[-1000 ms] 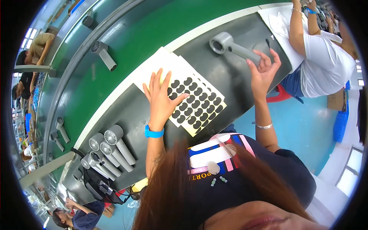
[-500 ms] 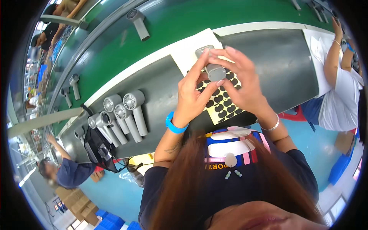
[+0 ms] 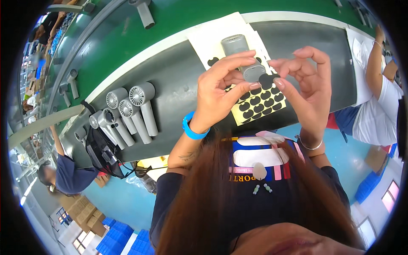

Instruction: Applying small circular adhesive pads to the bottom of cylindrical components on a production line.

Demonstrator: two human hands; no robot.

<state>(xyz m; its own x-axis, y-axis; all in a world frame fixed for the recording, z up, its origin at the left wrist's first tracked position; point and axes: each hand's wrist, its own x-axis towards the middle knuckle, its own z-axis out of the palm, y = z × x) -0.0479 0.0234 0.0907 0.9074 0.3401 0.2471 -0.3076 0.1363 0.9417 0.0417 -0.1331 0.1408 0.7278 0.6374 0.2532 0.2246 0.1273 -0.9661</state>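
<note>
My left hand (image 3: 217,91) is closed round the handle of a grey handheld fan (image 3: 253,73), whose flat handle end faces me. Its wider head points away, over the worktop. Just right of that end, my right hand (image 3: 309,89) pinches a round black sticker (image 3: 267,80) between thumb and fingertip. The sticker overlaps the right edge of the handle end in view; whether it touches, I cannot tell. Below both hands lies a pale yellow sheet (image 3: 239,122) carrying rows of black stickers, partly covered by my left hand and the fan.
Several grey fans (image 3: 146,117) lie side by side on the dark worktop (image 3: 174,93) at left, next to a black bag (image 3: 100,151). Beyond runs a green conveyor (image 3: 182,21) bearing another fan (image 3: 145,16). Co-workers sit at right (image 3: 374,114) and far left (image 3: 73,173).
My right hand has moved right, off the fan, and a black sticker now shows in its fingertips. The fan's handle end has shifted slightly right and up. The whole view has shifted a little.
</note>
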